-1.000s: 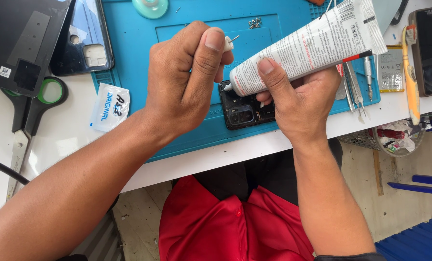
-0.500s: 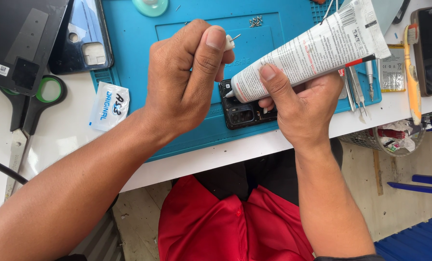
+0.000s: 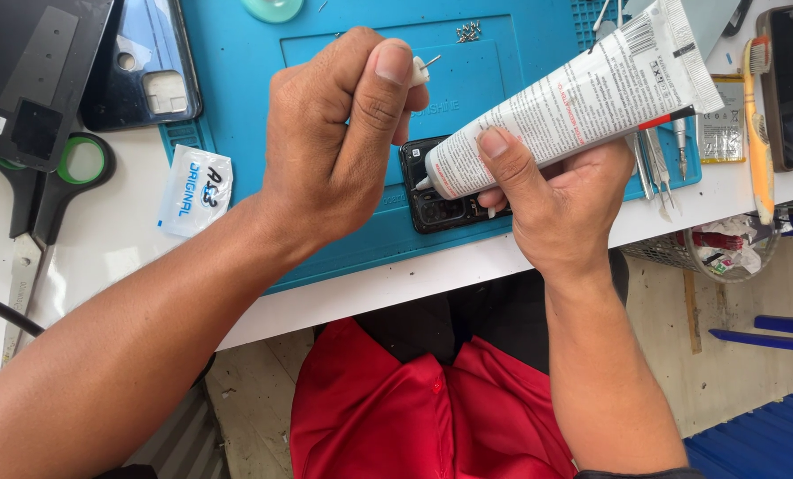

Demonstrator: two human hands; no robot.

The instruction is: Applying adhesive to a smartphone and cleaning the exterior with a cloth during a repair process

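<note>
Right hand [image 3: 561, 208] is wrapped around a white glue tube [image 3: 574, 98], fingers clamped on its lower body, nozzle tip pointing down-left at the top edge of a black phone [image 3: 441, 200] lying on the blue mat [image 3: 237, 115] near the front edge of the bench [image 3: 121, 248]. Left hand [image 3: 343, 142] is raised above the mat, thumb and fingers pinched together on a small white cap with a pin [image 3: 421, 69] sticking out of it; looks like the tube's cap, but I can't be sure. The phone is mostly hidden by both hands, only its camera end shows. I'd judge the step in hand as laying glue along the phone's frame, with the tube uncapped and the tip touching or just above the edge; I cannot tell which. The next move seems to call for a light, steady squeeze and a slow run along the rim, keeping the tip off the camera area. Around: a dark phone back cover [image 3: 144, 62] top left, scissors [image 3: 55, 191] on the bench left of the mat, a small white packet [image 3: 194, 188] beside it, loose screws [image 3: 467, 32] up top, tweezers [image 3: 658, 173] to the right.
</note>
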